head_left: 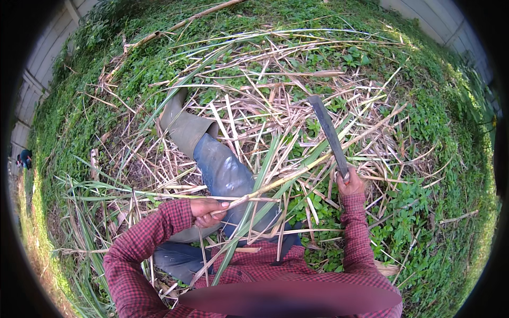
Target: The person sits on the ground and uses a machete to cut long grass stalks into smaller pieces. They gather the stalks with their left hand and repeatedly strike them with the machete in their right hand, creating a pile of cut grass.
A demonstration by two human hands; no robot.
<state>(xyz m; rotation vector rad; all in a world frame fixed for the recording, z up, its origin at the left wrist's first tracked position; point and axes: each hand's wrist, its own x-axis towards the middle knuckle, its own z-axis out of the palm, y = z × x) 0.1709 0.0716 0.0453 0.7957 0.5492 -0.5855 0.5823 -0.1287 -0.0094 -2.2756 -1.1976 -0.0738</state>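
My left hand [208, 212] is closed round the lower end of a long yellowish cane stalk [283, 180] with green leaves hanging from it. The stalk slants up and away to the right across my legs. In my right hand [350, 183] is the handle of a machete [329, 135]. Its dark, flat blade points away and slightly left, with the stalk passing close to it; whether they touch I cannot tell. Long green leaves [249, 228] lie over my lap near my left hand.
My leg in blue trousers [220, 167] and a rubber boot [185, 127] stretches forward. Cut dry stalks and husks [270, 111] litter the ground ahead. A thicker dry stalk [185, 22] lies farther off. Low green plants [419, 206] grow around, and pale walls [45, 69] stand at the edges.
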